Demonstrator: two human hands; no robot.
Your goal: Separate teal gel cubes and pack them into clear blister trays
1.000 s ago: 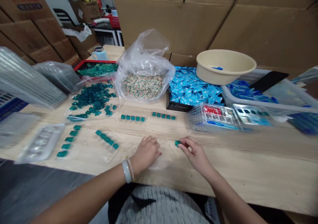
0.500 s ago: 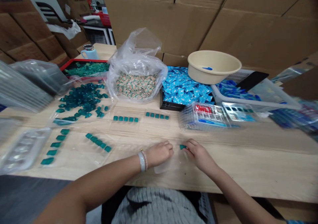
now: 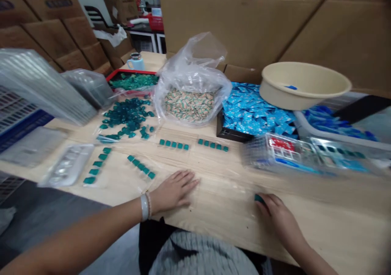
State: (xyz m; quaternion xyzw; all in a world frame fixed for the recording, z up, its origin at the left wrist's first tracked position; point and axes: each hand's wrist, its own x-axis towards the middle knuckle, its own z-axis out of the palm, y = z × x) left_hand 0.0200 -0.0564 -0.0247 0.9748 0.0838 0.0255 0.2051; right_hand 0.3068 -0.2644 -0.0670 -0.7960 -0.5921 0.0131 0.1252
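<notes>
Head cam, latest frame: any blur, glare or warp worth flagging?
Head view: motion blur smears the clear blister tray at right, and the teal piece in the right hand looks soft. Head view: the wide lens bows the wooden table and slants the cardboard wall. Head view: mild glare on the plastic bag; no harsh shadows.

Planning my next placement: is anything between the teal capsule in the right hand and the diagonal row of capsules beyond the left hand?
Yes. The left hand lies flat on the wooden table, across that path and just short of the diagonal row of capsules. From the teal capsule, held in the right hand, the rest of the way crosses only clear plastic sheeting.
</notes>
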